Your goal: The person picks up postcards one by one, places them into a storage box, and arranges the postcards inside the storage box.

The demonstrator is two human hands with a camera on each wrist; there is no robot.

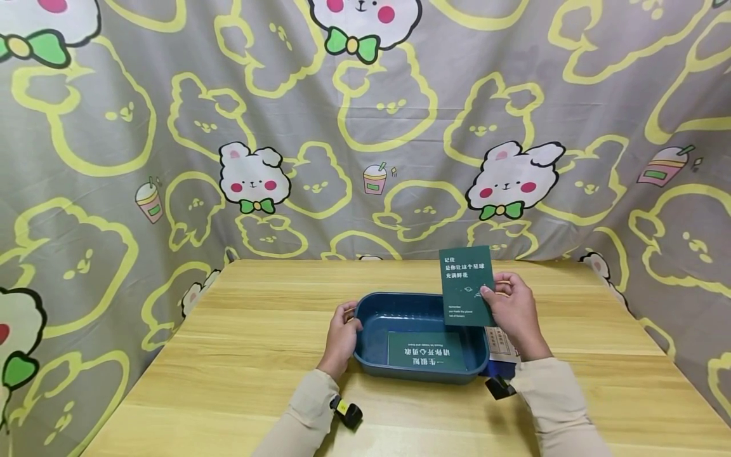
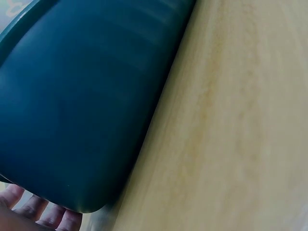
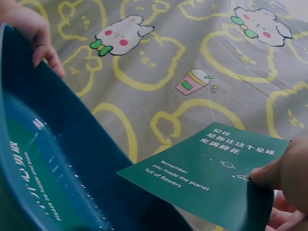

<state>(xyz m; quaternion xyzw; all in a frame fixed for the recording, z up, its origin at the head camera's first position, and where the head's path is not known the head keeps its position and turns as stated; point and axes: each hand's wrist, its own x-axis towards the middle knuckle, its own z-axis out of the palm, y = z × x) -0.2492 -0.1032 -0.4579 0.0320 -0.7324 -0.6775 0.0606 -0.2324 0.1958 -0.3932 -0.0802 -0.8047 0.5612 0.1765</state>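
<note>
In the head view a dark blue-green plastic basin [image 1: 421,374] stands on the wooden table. My left hand [image 1: 341,339] grips its left end, thumb over the rim and fingers outside, as the fingertips [image 2: 36,210] in the left wrist view also show. Inside on the basin floor lies a green card [image 1: 425,352] with white lettering, upside down to me. My right hand [image 1: 516,311] pinches a second green card [image 1: 466,285] by its right edge, thumb on the printed face. That card is held upright above the basin's right end, its white text readable.
Right of the basin, partly hidden by it and my right arm, lie a beige printed paper [image 1: 502,344] and something dark blue [image 1: 502,369]. The wooden table [image 1: 228,355] reaches back to a grey cartoon-patterned curtain [image 1: 320,209].
</note>
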